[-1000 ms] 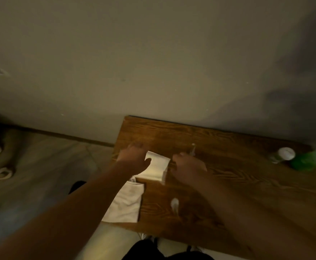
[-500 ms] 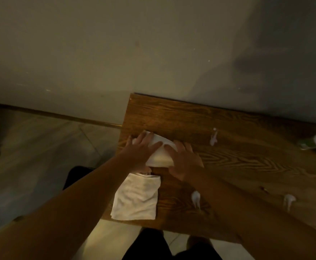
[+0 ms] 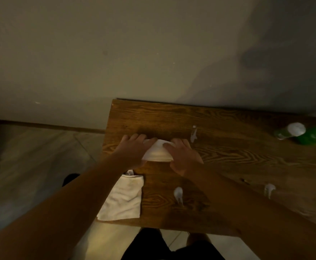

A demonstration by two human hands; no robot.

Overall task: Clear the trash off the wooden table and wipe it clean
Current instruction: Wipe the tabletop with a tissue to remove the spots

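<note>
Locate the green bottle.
Head view: the green bottle lies at the table's far right edge near the wall, white cap toward the hands, well right of the right hand.

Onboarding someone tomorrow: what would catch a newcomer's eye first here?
Both hands, left hand and right hand, press flat on a folded white paper on the wooden table. A white cloth overhangs the near left edge; a green bottle lies far right.
</note>
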